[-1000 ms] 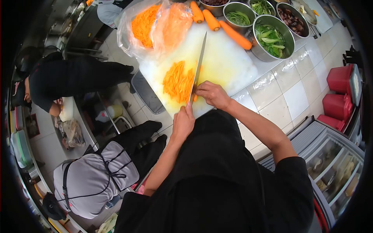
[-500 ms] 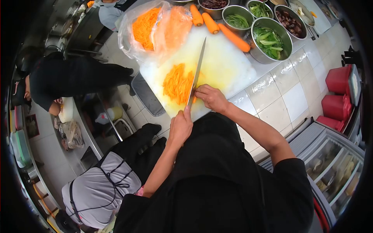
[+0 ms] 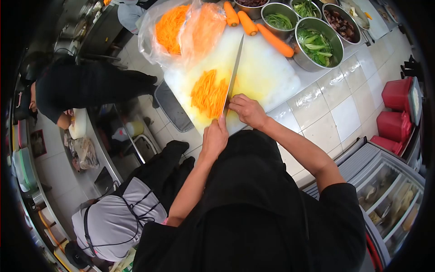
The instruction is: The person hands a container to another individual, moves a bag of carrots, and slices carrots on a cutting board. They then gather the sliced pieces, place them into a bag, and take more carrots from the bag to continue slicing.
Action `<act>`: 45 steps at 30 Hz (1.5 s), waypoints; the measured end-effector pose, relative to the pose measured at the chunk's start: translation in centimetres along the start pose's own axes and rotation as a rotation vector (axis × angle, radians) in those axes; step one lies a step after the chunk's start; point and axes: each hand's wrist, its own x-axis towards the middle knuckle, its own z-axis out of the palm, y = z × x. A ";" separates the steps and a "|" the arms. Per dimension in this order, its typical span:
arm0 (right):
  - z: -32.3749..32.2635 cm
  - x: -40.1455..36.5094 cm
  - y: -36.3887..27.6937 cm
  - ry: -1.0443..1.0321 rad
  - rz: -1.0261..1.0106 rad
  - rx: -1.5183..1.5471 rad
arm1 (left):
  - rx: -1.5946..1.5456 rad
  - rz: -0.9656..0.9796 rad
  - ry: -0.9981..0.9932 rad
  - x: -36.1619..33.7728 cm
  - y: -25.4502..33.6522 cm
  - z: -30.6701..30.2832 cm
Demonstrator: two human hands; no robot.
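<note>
My left hand (image 3: 215, 139) is closed round the handle of a long knife (image 3: 234, 72), whose blade points away from me over the white cutting board (image 3: 276, 75). Just right of the blade, my right hand (image 3: 247, 111) has its fingers curled down at the board's near edge; what they hold is hidden. Thin orange carrot strips (image 3: 207, 96) lie in a pile left of the blade. Whole carrots (image 3: 275, 41) rest at the board's far edge, near a clear plastic bag (image 3: 156, 47) holding shredded carrot (image 3: 171, 31).
Metal bowls hold leafy greens (image 3: 315, 47), green strips (image 3: 278, 21) and dark pieces (image 3: 340, 25). A grey bin (image 3: 174, 109) stands left of the board. One person in black (image 3: 90, 86) and another in grey (image 3: 120, 222) are at the left. Red containers (image 3: 394, 127) are at the right.
The knife and my left hand have shifted slightly away from me and to the right. The orange bit near my right fingertips is no longer visible. The person in grey has moved slightly.
</note>
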 end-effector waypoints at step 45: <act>-3.4 6.5 -5.8 0.144 0.197 0.015 | -0.163 0.175 0.156 0.4 -4.5 -3.4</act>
